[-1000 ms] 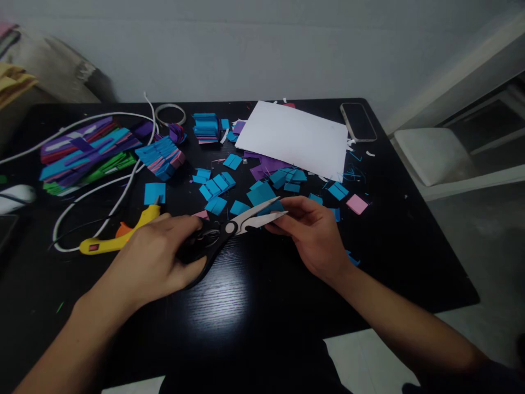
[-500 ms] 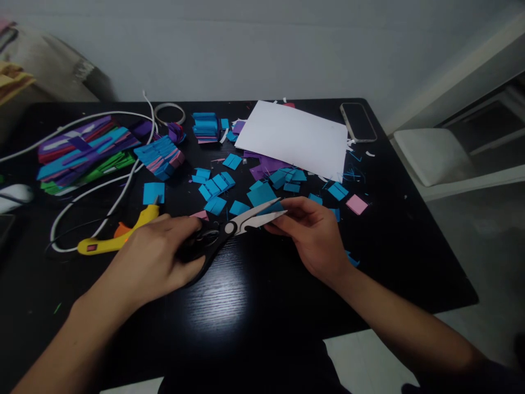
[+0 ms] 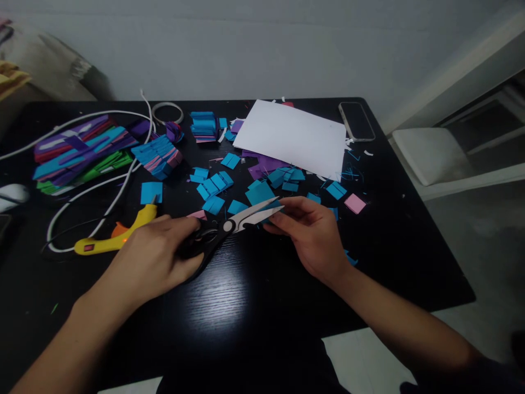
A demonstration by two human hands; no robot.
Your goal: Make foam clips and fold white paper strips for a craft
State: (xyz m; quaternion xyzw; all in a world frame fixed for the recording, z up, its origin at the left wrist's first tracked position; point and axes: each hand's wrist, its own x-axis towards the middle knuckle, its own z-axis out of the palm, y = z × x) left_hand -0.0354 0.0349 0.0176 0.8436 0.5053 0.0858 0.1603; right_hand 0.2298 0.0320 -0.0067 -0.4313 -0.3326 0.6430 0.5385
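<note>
My left hand (image 3: 164,254) is closed round the black handles of a pair of scissors (image 3: 228,226), whose blades point right and stand slightly apart. At the blade tips, the fingers of my right hand (image 3: 309,232) pinch a piece of blue paper (image 3: 262,198), partly hidden by the blades and fingertips. Small folded blue paper pieces (image 3: 215,186) lie scattered on the table just beyond the scissors. A pink paper square (image 3: 355,203) rests to the right of my right hand.
On the black table (image 3: 262,306), a yellow glue gun (image 3: 118,238) lies beside my left hand, with a white cable (image 3: 118,197) looping behind it. Bundled coloured paper strips (image 3: 82,148) sit at left. A white sheet (image 3: 293,134) and a phone (image 3: 356,121) are toward the back.
The scissor blades have drawn slightly closer together around the blue paper. The whole view has shifted a little; both hands keep their places otherwise.
</note>
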